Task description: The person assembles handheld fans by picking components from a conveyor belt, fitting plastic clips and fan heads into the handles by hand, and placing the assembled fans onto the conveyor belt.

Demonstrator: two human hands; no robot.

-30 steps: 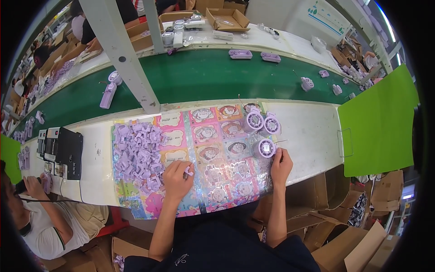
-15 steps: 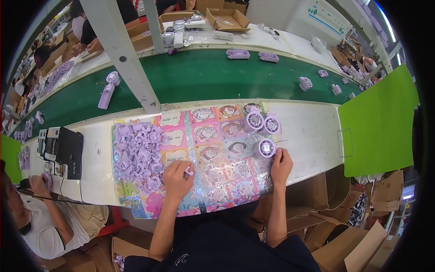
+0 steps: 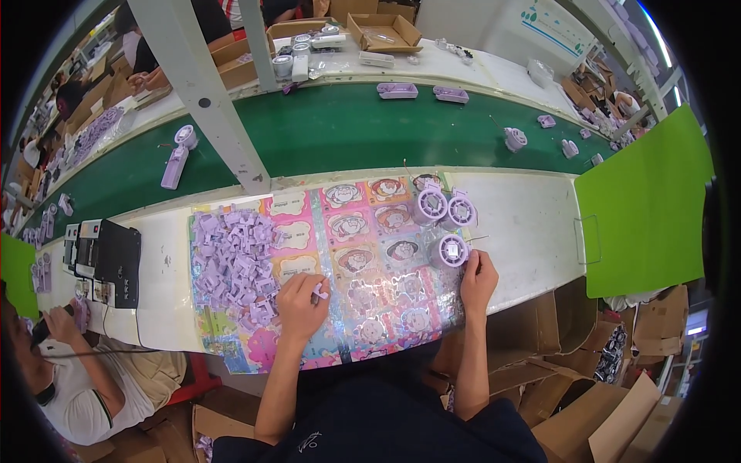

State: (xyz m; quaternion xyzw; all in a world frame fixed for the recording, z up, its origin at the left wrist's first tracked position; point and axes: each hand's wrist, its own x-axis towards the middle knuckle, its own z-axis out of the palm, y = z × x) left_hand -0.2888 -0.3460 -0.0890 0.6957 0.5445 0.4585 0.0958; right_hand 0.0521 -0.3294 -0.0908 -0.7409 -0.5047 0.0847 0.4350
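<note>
My left hand (image 3: 302,305) is closed, with a small purple plastic bracket (image 3: 319,292) between thumb and fingertips. A heap of similar purple brackets (image 3: 235,266) lies just left of it on a shiny printed sheet (image 3: 363,282). My right hand (image 3: 479,279) pinches the right edge of a round purple fan housing (image 3: 450,251), which has a pale square at its hub and a thin wire sticking out to the right. Just beyond it stand two more purple fan housings, one on the left (image 3: 431,205) and one on the right (image 3: 461,210).
Behind the worktable (image 3: 532,208) runs a green conveyor belt (image 3: 324,123) carrying purple parts. A white metal post (image 3: 202,100) rises at the table's far edge. Left stands a black machine (image 3: 112,261), beside a seated co-worker (image 3: 81,393). A green panel (image 3: 648,204) borders the right; cardboard boxes (image 3: 532,332) sit below.
Both my hands keep nearly the same place and grip. Parts on the belt have shifted slightly left. The co-worker at left has raised a hand holding a dark object.
</note>
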